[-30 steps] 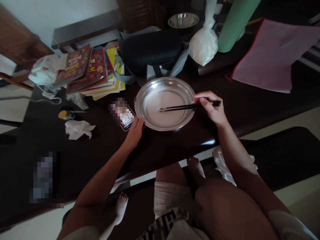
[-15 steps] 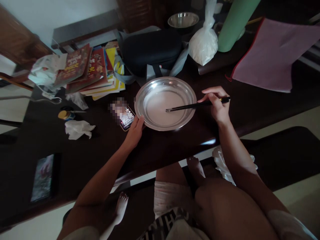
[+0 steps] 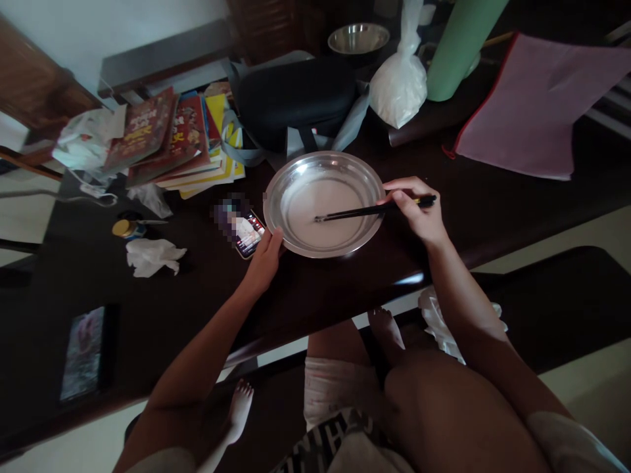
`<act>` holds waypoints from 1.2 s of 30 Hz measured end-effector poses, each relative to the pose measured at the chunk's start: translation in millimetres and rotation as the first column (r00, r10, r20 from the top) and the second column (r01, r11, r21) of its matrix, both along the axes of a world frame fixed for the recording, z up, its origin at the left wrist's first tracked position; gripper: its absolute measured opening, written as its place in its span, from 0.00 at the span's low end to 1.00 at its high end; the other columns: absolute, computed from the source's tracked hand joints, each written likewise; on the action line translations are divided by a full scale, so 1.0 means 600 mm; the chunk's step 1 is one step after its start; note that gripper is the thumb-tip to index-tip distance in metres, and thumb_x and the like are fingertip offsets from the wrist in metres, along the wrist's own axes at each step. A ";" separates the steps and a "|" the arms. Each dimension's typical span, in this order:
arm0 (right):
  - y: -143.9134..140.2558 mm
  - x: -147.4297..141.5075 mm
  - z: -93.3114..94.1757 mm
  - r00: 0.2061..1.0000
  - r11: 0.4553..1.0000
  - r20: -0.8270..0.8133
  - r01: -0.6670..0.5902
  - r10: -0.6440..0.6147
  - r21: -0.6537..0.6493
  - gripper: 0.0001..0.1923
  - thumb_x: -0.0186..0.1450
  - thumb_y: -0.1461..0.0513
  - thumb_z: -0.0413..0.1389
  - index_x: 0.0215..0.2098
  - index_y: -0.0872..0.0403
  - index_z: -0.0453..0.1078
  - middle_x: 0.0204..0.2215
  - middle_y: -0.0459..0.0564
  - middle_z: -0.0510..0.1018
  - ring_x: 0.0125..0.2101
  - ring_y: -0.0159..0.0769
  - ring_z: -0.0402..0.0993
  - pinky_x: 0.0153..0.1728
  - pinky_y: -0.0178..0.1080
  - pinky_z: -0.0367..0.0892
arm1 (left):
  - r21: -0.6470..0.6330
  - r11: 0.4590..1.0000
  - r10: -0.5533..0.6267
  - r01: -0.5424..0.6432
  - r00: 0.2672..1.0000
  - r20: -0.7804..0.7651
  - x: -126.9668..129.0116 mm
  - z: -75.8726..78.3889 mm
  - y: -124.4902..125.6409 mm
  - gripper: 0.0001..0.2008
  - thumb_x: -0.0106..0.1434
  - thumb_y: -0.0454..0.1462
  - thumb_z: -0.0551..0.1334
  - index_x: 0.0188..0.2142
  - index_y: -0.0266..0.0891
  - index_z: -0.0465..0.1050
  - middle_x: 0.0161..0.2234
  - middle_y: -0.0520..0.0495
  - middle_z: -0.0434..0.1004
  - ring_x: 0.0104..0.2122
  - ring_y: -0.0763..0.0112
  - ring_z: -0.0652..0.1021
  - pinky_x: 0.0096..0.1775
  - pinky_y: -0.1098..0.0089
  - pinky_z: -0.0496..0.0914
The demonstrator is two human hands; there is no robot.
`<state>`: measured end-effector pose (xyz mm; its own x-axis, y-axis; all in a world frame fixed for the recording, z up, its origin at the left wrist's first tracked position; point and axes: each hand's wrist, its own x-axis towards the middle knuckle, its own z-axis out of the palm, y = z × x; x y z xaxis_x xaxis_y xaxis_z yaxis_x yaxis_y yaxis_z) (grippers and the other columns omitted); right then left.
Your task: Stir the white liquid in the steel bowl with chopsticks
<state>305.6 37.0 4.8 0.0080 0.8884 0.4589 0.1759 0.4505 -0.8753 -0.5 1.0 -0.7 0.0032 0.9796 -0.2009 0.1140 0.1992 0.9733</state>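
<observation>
Holding a pair of dark chopsticks (image 3: pixel 362 211) in closed fingers, the right hand (image 3: pixel 419 207) dips their tips into a pale, milky liquid (image 3: pixel 320 197) in a wide metal bowl (image 3: pixel 365 184) on a dark surface (image 3: pixel 207 315). The grip sits toward the far end of the sticks, seemingly to keep the knuckles clear of the liquid while the tips reach the middle. Opposite, the left hand (image 3: pixel 266 261) touches the bowl's near-left rim, likely to steady it; part of that hand is hidden, so whether its fingers are clamped or merely resting cannot be told. A lit phone (image 3: pixel 248 238) lies just beside the left hand, perhaps for easy viewing. Behind the bowl, a black case (image 3: pixel 296 98) and a twisted plastic bag of white contents (image 3: pixel 398 89) sit back, leaving elbow room; books (image 3: pixel 162 144) are stacked to the left.
</observation>
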 end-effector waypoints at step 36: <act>0.000 0.000 0.001 0.996 0.998 -0.090 0.031 -0.026 0.058 0.12 0.66 0.51 0.56 0.38 0.47 0.77 0.25 0.42 0.79 0.27 0.31 0.80 0.31 0.36 0.75 | 0.025 1.000 -0.007 0.007 1.000 0.003 -0.001 -0.003 0.000 0.20 0.68 0.47 0.53 0.52 0.39 0.70 0.52 0.44 0.75 0.53 0.60 0.75 0.56 0.55 0.71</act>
<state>305.8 37.2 5.3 0.0762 0.8584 0.5073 0.1123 0.4981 -0.8598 -1.1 0.8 -2.6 0.0107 0.9843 -0.1760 0.1121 0.1737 0.9784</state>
